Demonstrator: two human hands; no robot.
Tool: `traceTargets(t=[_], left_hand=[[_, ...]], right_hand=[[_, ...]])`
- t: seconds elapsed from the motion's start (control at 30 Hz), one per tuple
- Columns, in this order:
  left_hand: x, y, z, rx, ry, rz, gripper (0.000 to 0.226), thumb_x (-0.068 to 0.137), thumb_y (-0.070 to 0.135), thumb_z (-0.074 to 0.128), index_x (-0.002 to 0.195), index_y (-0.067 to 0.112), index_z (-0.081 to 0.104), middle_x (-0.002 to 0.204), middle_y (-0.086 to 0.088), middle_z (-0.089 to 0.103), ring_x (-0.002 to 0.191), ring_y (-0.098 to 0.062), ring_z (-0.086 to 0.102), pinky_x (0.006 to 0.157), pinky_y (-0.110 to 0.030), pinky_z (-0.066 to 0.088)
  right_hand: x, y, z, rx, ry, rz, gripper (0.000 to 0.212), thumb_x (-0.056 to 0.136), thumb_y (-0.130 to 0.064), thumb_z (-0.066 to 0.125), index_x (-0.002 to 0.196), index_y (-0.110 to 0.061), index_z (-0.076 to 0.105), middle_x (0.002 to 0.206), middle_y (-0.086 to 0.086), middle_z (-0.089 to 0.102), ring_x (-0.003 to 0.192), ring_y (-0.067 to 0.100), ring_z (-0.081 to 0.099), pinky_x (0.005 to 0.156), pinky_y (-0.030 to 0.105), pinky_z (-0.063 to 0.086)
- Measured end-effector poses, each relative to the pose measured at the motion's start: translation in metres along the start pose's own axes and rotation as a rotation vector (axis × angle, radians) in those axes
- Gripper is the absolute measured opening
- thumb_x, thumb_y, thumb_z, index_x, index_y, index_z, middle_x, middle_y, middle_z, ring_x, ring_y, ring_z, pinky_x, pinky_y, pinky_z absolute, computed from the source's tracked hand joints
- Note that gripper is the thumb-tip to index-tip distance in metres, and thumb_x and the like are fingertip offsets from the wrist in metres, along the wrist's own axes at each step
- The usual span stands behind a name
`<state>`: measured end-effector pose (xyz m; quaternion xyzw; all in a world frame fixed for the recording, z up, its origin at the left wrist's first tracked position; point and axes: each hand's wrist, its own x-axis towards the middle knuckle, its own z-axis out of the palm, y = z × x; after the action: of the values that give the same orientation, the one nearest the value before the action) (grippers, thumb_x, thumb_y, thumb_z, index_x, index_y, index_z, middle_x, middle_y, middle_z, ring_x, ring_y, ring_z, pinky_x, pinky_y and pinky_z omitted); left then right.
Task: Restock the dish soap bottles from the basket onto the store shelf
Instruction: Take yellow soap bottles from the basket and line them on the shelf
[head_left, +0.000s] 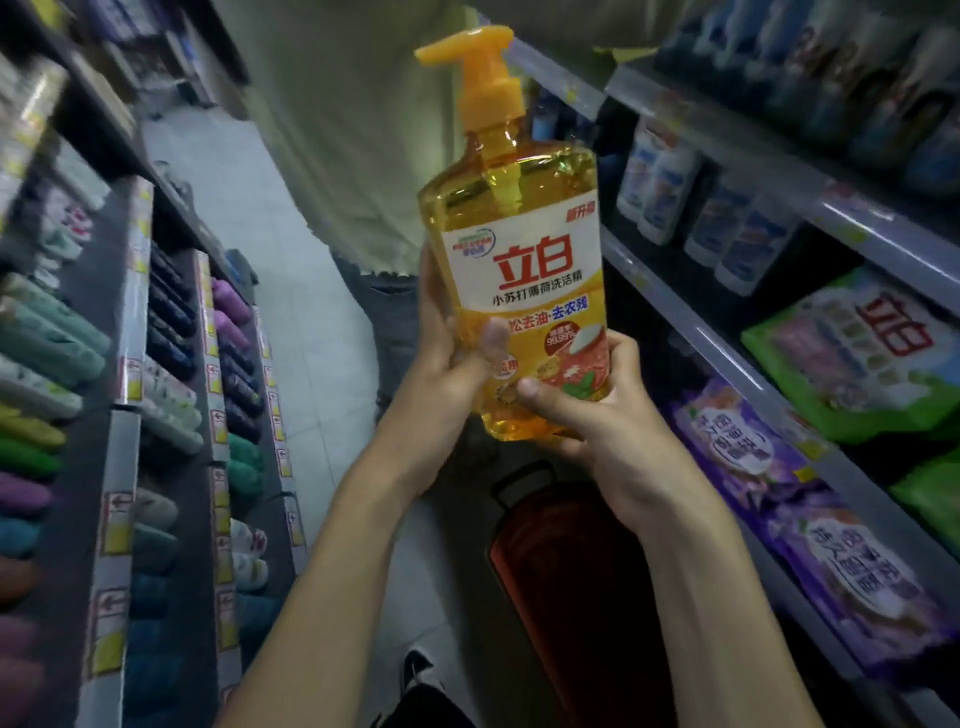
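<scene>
Between stocked shelves (737, 171), both hands' fingers (540, 389) grip a soap bottle (519, 270) holding yellow liquid.

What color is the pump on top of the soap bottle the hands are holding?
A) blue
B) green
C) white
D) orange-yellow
D: the pump on the dish soap bottle is orange-yellow, much like the liquid inside.

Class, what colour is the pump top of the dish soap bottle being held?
Orange-yellow pump top on the clear amber plastic dish soap bottle; seen in the head view.
</scene>
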<state>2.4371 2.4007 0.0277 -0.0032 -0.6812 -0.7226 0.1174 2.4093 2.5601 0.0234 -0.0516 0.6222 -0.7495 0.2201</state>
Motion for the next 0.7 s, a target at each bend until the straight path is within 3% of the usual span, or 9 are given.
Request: traceTargets(t=[0.13, 0.23, 0.33, 0.5, 0.7], left_hand=[[-0.006, 0.014, -0.077, -0.014, 0.130, 0.018, 0.079, 0.086, 0.054, 0.060, 0.152, 0.051, 0.016, 0.153, 0.002, 0.047, 0.136, -0.021, 0.053, 0.103, -0.059, 0.050], [-0.006, 0.022, -0.143, -0.047, 0.261, 0.054, 0.089, 0.087, 0.052, 0.065, 0.157, 0.043, 0.011, 0.149, -0.004, 0.052, 0.134, -0.028, 0.055, 0.103, -0.062, 0.048], [-0.004, 0.029, -0.204, -0.047, 0.342, 0.092, 0.093, 0.086, 0.052, 0.069, 0.158, 0.038, 0.012, 0.143, -0.004, 0.058, 0.131, -0.031, 0.057, 0.101, -0.063, 0.049], [0.009, 0.037, -0.297, -0.020, 0.442, 0.117, 0.099, 0.082, 0.056, 0.072, 0.159, 0.033, 0.014, 0.142, -0.008, 0.058, 0.130, -0.034, 0.058, 0.099, -0.063, 0.051], [0.050, 0.042, -0.375, -0.031, 0.455, 0.093, 0.091, 0.086, 0.049, 0.066, 0.159, 0.028, 0.015, 0.144, -0.008, 0.056, 0.128, -0.031, 0.059, 0.096, -0.052, 0.055]], right_hand=[[0.033, -0.006, 0.064, -0.188, -0.179, 0.032, 0.080, 0.074, -0.047, 0.077, 0.139, -0.036, 0.033, 0.126, -0.011, 0.065, 0.109, 0.010, 0.070, 0.089, 0.042, 0.061], [0.069, -0.013, 0.125, -0.312, -0.297, 0.016, 0.081, 0.071, -0.052, 0.075, 0.138, -0.031, 0.034, 0.123, -0.011, 0.066, 0.104, 0.008, 0.071, 0.088, 0.038, 0.061], [0.105, -0.018, 0.186, -0.483, -0.355, -0.069, 0.089, 0.058, -0.069, 0.080, 0.132, -0.035, 0.045, 0.129, -0.008, 0.062, 0.114, 0.010, 0.065, 0.097, 0.042, 0.057], [0.154, -0.015, 0.279, -0.450, -0.506, -0.146, 0.068, 0.080, -0.021, 0.081, 0.138, -0.028, 0.046, 0.121, -0.010, 0.069, 0.107, 0.006, 0.070, 0.095, 0.041, 0.058], [0.218, -0.014, 0.348, -0.458, -0.486, -0.176, 0.066, 0.076, -0.028, 0.086, 0.130, -0.039, 0.050, 0.121, -0.008, 0.067, 0.105, 0.010, 0.070, 0.091, 0.046, 0.059]])
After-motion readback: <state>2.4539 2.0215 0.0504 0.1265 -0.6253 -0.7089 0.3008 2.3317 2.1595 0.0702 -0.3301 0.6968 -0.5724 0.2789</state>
